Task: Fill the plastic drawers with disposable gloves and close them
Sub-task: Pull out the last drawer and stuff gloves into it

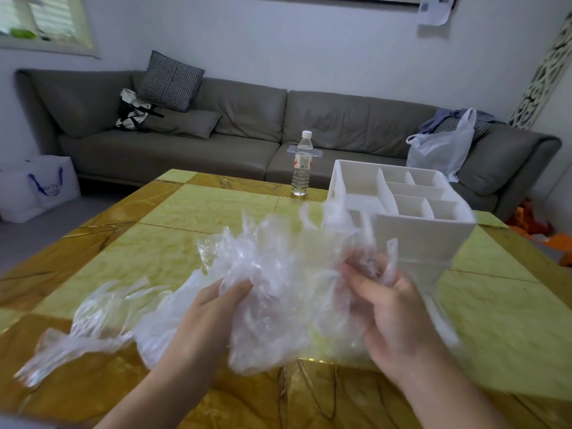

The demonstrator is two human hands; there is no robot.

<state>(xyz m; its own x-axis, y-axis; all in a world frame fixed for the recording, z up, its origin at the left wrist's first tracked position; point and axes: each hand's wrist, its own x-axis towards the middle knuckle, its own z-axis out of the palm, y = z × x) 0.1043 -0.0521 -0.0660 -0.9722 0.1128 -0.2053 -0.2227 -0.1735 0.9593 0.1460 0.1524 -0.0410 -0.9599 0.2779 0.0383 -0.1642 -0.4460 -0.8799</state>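
On the yellow-green table (192,209), near edge, both hands are buried in a loose heap of clear disposable gloves (278,292).

Progress looks like early stage. The white plastic organizer (424,239) sits on the right side of the table, just beyond the heap; its open top compartments read empty, no gloves visible in any of them. Drawer fronts can't be made out from this angle, so open or closed is unknown. Judgement: filling hasn't started, closing is still ahead. More gloves (86,323) trail off to the near left, blurred.

Hand pose:
- left hand (213,308): palm turned inward, fingers curled into the near side of the heap, gripping a bunch of film.
- right hand (383,308): raised a bit higher, fingers bent and pinching a crumpled wad at the heap's right side, close to the organizer's near corner, not clearly touching it.

Both forearms come in from the near edge, angled toward each other.

Also there: water bottle (301,168) at the far table edge, grey sofa (247,119) behind.
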